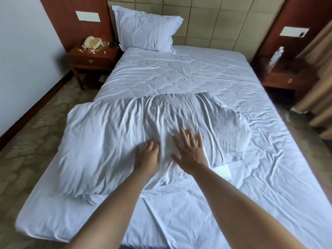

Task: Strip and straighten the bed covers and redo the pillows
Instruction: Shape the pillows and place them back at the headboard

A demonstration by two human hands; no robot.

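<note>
A wrinkled white pillow (111, 141) lies crosswise on the near half of the bed, its left end hanging over the mattress edge. My left hand (148, 155) rests palm down on its middle. My right hand (188, 150) presses flat beside it with fingers spread, on the creased case. A second white pillow (145, 31) leans upright against the padded headboard (215, 18) at the left. The white sheet (197, 72) covering the mattress is creased all over.
A wooden nightstand (93, 58) at the left carries a beige telephone (92, 42) and small items. Another nightstand (285, 76) stands at the right with a clear bottle (276, 54). Tan curtains (319, 78) hang at the right. Patterned carpet (36, 132) surrounds the bed.
</note>
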